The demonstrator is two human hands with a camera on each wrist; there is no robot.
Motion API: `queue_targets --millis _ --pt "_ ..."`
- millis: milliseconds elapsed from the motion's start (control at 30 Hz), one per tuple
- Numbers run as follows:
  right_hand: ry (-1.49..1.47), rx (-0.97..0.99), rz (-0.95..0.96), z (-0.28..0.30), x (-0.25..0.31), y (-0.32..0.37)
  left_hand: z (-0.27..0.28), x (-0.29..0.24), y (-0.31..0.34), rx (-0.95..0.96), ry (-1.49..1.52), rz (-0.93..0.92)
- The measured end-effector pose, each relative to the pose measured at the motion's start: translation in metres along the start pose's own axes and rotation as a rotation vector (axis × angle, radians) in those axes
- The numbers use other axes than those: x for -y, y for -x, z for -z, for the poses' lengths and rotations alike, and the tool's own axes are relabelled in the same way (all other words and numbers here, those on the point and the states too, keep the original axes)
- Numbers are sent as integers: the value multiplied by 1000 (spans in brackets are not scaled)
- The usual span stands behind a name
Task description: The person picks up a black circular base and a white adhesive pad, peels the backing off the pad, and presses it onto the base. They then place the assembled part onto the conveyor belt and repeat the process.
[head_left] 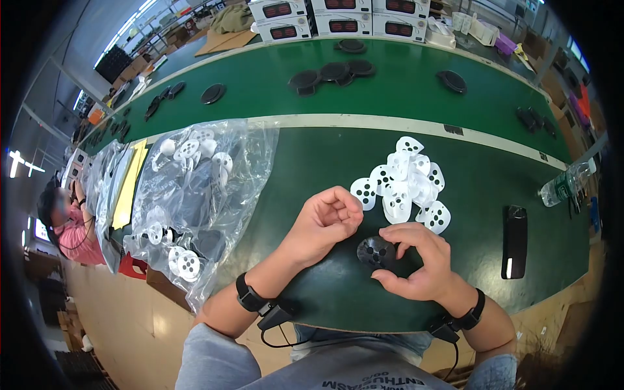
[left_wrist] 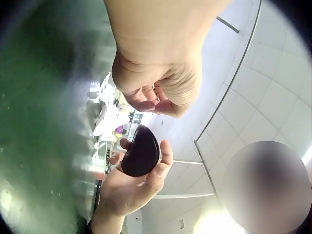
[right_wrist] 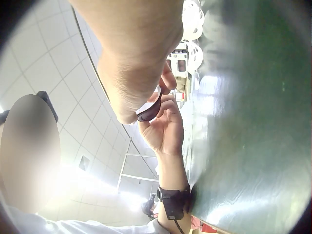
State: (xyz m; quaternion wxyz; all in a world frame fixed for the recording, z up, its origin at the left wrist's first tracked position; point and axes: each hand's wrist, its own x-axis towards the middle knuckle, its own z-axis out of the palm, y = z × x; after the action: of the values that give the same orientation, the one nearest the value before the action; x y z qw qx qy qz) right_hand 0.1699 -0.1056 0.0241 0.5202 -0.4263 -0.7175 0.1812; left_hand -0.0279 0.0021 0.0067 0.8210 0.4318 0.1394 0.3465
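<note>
My right hand [head_left: 422, 260] grips a round black plastic piece [head_left: 376, 253] by its edge, thumb below and fingers above. Dark holes mark the face turned up in the head view, while the left wrist view shows its plain dark side. Just left of it and apart from it, my left hand [head_left: 325, 221] is raised over the table, fingers curled in toward the thumb; nothing shows between them. Beyond both hands lies a loose pile of white teardrop-shaped pieces with black dots [head_left: 398, 201].
A clear plastic bag [head_left: 250, 175] holding more white pieces covers the table's left side. At the right lie a black phone-like slab [head_left: 515, 244] and a water bottle [head_left: 565, 185]. Black round parts [head_left: 335, 71] sit on the green bench behind, below stacked boxes [head_left: 344, 25]. Another person [head_left: 75, 227] sits far left.
</note>
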Motion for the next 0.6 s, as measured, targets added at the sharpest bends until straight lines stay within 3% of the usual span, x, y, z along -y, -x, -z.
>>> queue_targets --millis 433,533,600 --pt "8 42 -15 3 2 -2 -3 -5 2 157 180 -12" --pt "13 44 -27 3 1 0 -5 -4 3 159 211 -31" --pt "23 32 -40 3 3 -1 -9 -3 2 77 68 -13"
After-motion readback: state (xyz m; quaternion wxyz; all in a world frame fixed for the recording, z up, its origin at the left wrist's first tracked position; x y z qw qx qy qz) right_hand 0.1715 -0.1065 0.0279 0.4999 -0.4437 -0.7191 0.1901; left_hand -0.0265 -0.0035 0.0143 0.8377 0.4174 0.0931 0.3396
